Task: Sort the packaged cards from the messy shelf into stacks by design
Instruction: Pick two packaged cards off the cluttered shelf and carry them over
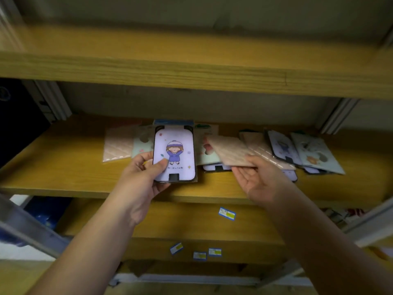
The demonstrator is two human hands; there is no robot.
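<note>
My left hand (pixel 142 179) grips a lilac packaged card (pixel 174 154) showing a cartoon girl in purple, held upright above the middle wooden shelf (pixel 63 167). My right hand (pixel 260 179) pinches a pale pink striped card (pixel 230 153) by its near edge, tilted over the pile. Behind the lilac card lie a pink striped card (pixel 118 145) and pale green cards (pixel 143 143) at the left. To the right, a messy spread holds another pink card (pixel 261 149), a lilac girl card (pixel 284 149) and a light blue-green card (pixel 316 155). More lilac cards (pixel 215 167) peek out underneath.
An upper wooden shelf (pixel 191 67) overhangs the working shelf. Below, a lower shelf (pixel 191 222) carries small blue and yellow labels (pixel 227 213), with more labels (pixel 200 255) on its front edge. Metal uprights (pixel 53 101) frame both sides.
</note>
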